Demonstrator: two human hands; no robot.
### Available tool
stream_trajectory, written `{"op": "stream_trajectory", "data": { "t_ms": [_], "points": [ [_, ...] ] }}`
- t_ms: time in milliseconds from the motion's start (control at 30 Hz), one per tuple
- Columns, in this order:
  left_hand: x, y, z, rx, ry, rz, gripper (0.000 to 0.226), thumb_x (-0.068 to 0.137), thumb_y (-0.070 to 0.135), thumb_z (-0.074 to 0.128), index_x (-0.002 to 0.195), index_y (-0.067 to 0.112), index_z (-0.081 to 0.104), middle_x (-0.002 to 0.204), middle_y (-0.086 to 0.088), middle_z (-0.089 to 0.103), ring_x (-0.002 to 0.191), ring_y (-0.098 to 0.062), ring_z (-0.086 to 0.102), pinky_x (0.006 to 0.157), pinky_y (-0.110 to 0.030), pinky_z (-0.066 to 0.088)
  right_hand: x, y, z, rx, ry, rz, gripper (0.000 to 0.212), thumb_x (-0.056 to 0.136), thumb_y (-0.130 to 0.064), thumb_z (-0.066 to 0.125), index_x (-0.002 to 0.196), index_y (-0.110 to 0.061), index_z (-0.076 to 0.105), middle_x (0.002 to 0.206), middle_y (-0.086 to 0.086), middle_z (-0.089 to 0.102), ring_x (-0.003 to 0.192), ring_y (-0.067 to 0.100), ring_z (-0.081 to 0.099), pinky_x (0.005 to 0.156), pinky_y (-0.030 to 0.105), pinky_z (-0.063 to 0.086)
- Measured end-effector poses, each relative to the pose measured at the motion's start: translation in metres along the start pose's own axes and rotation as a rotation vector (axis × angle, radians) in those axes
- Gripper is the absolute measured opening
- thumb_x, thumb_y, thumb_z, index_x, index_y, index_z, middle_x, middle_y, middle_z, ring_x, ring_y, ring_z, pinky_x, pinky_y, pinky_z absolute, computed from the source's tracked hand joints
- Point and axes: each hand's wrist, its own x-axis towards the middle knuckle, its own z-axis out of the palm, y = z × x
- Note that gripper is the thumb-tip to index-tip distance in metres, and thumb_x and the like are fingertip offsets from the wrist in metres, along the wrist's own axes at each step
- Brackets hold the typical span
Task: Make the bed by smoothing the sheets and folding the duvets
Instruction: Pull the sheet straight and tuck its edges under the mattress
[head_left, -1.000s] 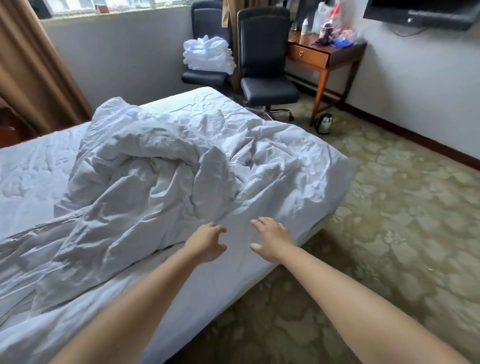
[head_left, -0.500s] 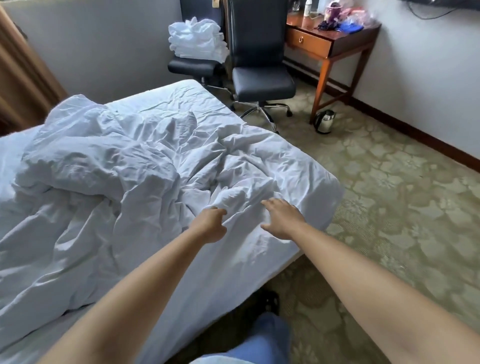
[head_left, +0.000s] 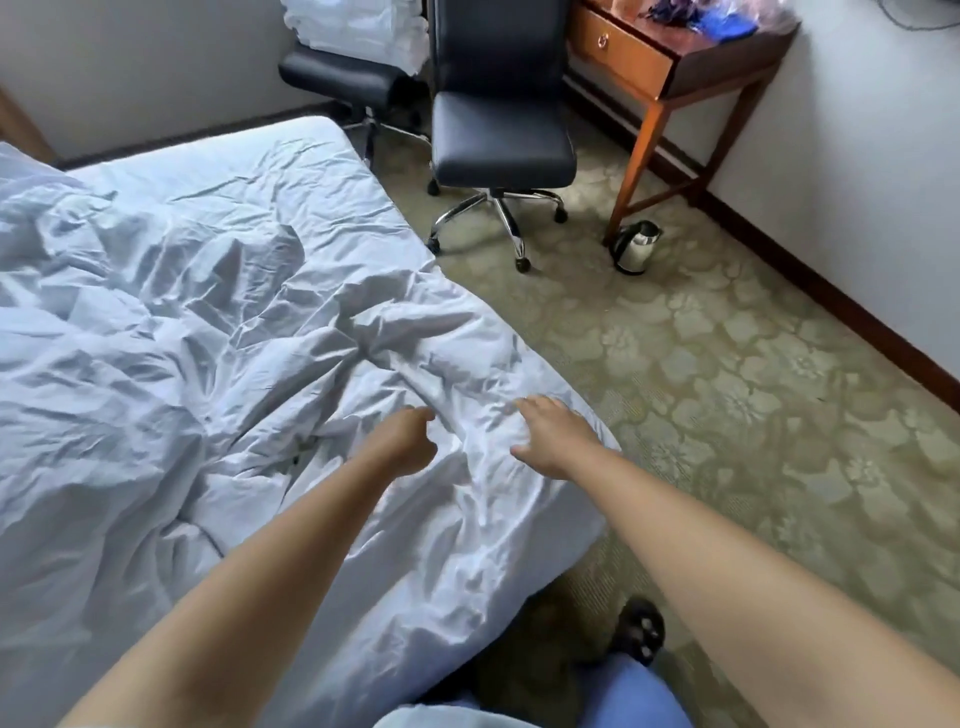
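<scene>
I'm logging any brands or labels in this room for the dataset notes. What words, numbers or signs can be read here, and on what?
None can be read.
Kettle on the carpet: no marking legible.
Items on the wooden desk: blurred colours only, no text to make out.
Duvet, office chair and folded white linen on the other chair: plain, no labels visible.

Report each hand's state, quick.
Left hand: fingers curled on the duvet; whether it grips cannot be told.
Right hand: open, fingers spread, resting on the duvet.
</scene>
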Motion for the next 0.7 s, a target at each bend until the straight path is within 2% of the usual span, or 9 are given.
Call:
{"op": "stream_trajectory", "data": {
  "t_ms": [200, 400, 567, 700],
  "points": [
    [0.082, 0.099, -0.003, -0.043, 0.084, -0.115, 0.054, 0.087, 0.015, 0.053, 0.14, 0.015, 0.044, 0.146, -0.008, 0.043, 0.132, -0.024, 0.043, 0.104, -0.031, 0.037, 0.085, 0.109, -0.056, -0.024, 0.038, -0.129, 0.063, 0.091, -0.038, 0.057, 0.145, -0.02, 0.03, 0.146, 0.002, 0.033, 0.136, 0.023, 0.03, 0.107, 0.039, 0.03],
    [0.127, 0.2, -0.017, -0.112, 0.148, -0.347, 0.054, 0.09, 0.017, 0.051, 0.143, 0.017, 0.041, 0.148, -0.007, 0.039, 0.133, -0.025, 0.041, 0.104, -0.034, 0.039, 0.145, 0.21, -0.136, -0.04, -0.015, -0.307, 0.069, 0.091, -0.041, 0.059, 0.148, -0.022, 0.025, 0.15, 0.0, 0.028, 0.14, 0.02, 0.026, 0.109, 0.038, 0.029],
    [0.156, 0.245, -0.05, -0.171, 0.273, -0.464, 0.054, 0.088, 0.015, 0.052, 0.141, 0.017, 0.043, 0.147, -0.006, 0.042, 0.133, -0.024, 0.042, 0.105, -0.034, 0.039, 0.202, 0.231, -0.199, -0.047, 0.043, -0.458, 0.068, 0.089, -0.041, 0.06, 0.147, -0.02, 0.029, 0.147, 0.003, 0.035, 0.136, 0.024, 0.032, 0.108, 0.04, 0.032],
    [0.18, 0.251, -0.079, -0.148, 0.353, -0.593, 0.05, 0.092, 0.018, 0.051, 0.141, 0.016, 0.043, 0.144, -0.009, 0.043, 0.129, -0.026, 0.045, 0.098, -0.03, 0.038, 0.247, 0.217, -0.23, -0.055, 0.05, -0.594, 0.067, 0.089, -0.039, 0.061, 0.146, -0.02, 0.03, 0.143, 0.004, 0.039, 0.134, 0.025, 0.035, 0.108, 0.04, 0.033]
  ]
}}
